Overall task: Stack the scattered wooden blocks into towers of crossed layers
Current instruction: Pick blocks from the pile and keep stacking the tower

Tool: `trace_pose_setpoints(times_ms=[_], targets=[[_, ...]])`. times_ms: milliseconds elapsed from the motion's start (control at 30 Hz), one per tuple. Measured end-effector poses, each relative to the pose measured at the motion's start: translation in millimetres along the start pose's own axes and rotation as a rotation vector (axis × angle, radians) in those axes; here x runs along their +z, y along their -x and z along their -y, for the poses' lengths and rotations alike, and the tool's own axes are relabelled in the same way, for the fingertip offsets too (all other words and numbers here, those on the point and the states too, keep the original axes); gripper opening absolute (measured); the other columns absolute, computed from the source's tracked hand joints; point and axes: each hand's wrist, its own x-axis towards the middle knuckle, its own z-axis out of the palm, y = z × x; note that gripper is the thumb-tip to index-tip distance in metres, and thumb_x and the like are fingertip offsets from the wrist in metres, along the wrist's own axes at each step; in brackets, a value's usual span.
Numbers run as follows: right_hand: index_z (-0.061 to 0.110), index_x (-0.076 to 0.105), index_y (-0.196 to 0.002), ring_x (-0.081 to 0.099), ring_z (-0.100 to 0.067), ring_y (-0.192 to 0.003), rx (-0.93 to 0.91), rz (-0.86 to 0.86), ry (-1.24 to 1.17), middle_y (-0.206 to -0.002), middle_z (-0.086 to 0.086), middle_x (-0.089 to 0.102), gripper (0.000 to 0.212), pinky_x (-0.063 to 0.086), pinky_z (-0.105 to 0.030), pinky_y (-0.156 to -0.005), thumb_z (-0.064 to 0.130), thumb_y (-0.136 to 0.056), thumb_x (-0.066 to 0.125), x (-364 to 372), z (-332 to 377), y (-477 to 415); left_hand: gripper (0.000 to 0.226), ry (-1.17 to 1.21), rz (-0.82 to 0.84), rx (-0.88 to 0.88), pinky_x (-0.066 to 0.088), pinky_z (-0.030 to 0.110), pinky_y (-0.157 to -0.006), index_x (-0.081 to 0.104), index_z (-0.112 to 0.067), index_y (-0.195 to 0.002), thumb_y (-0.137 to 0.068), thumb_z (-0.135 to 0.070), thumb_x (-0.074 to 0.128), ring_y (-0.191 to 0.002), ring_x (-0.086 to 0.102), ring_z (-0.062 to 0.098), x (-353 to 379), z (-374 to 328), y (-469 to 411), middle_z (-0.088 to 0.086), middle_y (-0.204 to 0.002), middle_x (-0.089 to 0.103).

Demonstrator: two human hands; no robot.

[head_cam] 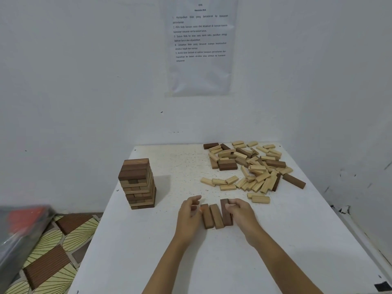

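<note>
Three wooden blocks lay side by side on the white table (275, 240), their long axes pointing away from the person toward the wall (84, 81), nearly parallel and slightly fanned at the far ends. The right hand (239, 213) grasped the dark block (225, 215), fingers curled over its far end; that block sat higher than its neighbours. Immediately left of the grip lay the middle block (216, 217), and touching that, the outer block (206, 217). The left hand (189, 213) lay just beside the outer block with its fingers loosely curled, closed round nothing; whether they touched the wood could not be told.

Well left of the grip and somewhat beyond it, a finished tower (137, 183) of crossed layers stood upright at the table's left edge. Beyond the grip and to its right, a loose pile (250, 166) of pale and dark blocks, pointing every way, reached the table's far edge at the wall. Bare tabletop lay between grip and tower, and more on the near side behind both wrists. The table's right edge ran close along a side wall.
</note>
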Motion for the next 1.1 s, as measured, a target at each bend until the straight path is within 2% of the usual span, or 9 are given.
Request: trace_pose_setpoints(times_ms=[100, 200, 300, 400, 500, 600, 767, 933, 1100], targets=[[0.008, 0.065, -0.114, 0.061, -0.013, -0.089, -0.073, -0.036, 0.093, -0.098, -0.005, 0.067, 0.021, 0.042, -0.015, -0.066, 0.012, -0.095, 0.058, -1, -5, -1, 0.035, -0.011, 0.083, -0.012, 0.039, 0.004, -0.081, 0.051, -0.028, -0.124, -0.096, -0.008, 0.054, -0.117, 0.048, 0.009, -5, 2, 0, -0.004, -0.126, 0.053], [0.007, 0.066, -0.113, 0.057, -0.012, -0.078, -0.17, -0.059, 0.202, -0.085, -0.006, 0.061, 0.023, 0.039, -0.009, -0.06, 0.011, -0.09, 0.066, -1, -5, 1, 0.037, -0.053, 0.128, -0.015, 0.037, 0.004, -0.082, 0.048, -0.032, -0.124, -0.095, -0.012, 0.058, -0.122, 0.044, 0.009, -7, 2, 0, -0.006, -0.128, 0.051], [0.014, 0.062, -0.117, 0.055, -0.011, -0.082, -0.222, -0.041, 0.232, -0.099, -0.007, 0.06, 0.029, 0.039, -0.01, -0.061, 0.019, -0.089, 0.068, -6, -3, 2, 0.044, -0.073, 0.175, -0.019, 0.034, 0.008, -0.087, 0.043, -0.036, -0.13, -0.093, -0.019, 0.062, -0.126, 0.039, 0.009, -11, 2, 0, -0.008, -0.133, 0.047], [0.031, 0.054, -0.13, 0.051, -0.005, -0.105, -0.299, 0.156, 0.241, -0.119, 0.01, 0.054, 0.05, 0.041, -0.013, -0.074, 0.029, -0.084, 0.074, -24, -2, 2, 0.075, -0.202, 0.271, 0.018, 0.026, 0.024, -0.104, 0.033, -0.044, -0.14, -0.079, -0.039, 0.077, -0.131, 0.026, 0.002, -19, 7, 0, -0.021, -0.14, 0.039], [0.05, 0.035, -0.14, 0.035, 0.01, -0.121, -0.363, 0.399, 0.414, -0.131, 0.031, 0.048, 0.083, 0.036, -0.011, -0.085, 0.039, -0.074, 0.082, -39, -4, 1, 0.1, -0.392, 0.317, 0.099, 0.011, 0.027, -0.102, 0.019, -0.049, -0.146, -0.067, -0.052, 0.082, -0.131, 0.019, -0.004, -23, 9, 0, -0.029, -0.14, 0.036], [0.055, 0.029, -0.141, 0.032, 0.011, -0.122, -0.39, 0.428, 0.481, -0.131, 0.035, 0.048, 0.094, 0.034, -0.014, -0.085, 0.038, -0.068, 0.085, -40, -3, -4, 0.1, -0.398, 0.294, 0.151, 0.011, 0.025, -0.097, 0.02, -0.049, -0.145, -0.068, -0.046, 0.084, -0.132, 0.023, -0.004, -20, 9, -4, -0.031, -0.136, 0.041], [0.059, 0.032, -0.137, 0.037, 0.002, -0.119, -0.425, 0.416, 0.468, -0.125, 0.035, 0.051, 0.091, 0.032, -0.017, -0.085, 0.039, -0.067, 0.086, -38, -4, -7, 0.093, -0.338, 0.263, 0.171, 0.011, 0.015, -0.097, 0.028, -0.051, -0.142, -0.068, -0.044, 0.084, -0.13, 0.028, -0.008, -19, 11, -7, -0.033, -0.13, 0.048], [0.059, 0.035, -0.135, 0.039, 0.0, -0.118, -0.438, 0.405, 0.46, -0.124, 0.033, 0.052, 0.087, 0.03, -0.014, -0.085, 0.037, -0.068, 0.086, -36, -8, -7, 0.091, -0.333, 0.279, 0.193, 0.012, 0.018, -0.099, 0.03, -0.055, -0.137, -0.065, -0.045, 0.085, -0.131, 0.03, -0.007, -21, 15, -8, -0.031, -0.129, 0.051], [0.059, 0.029, -0.139, 0.037, 0.001, -0.119, -0.43, 0.431, 0.466, -0.128, 0.032, 0.052, 0.095, 0.031, -0.013, -0.086, 0.041, -0.066, 0.087, -36, -9, -9, 0.091, -0.329, 0.277, 0.2, 0.012, 0.018, -0.1, 0.031, -0.055, -0.136, -0.064, -0.048, 0.085, -0.132, 0.03, -0.006, -21, 17, -8, -0.031, -0.127, 0.053]])
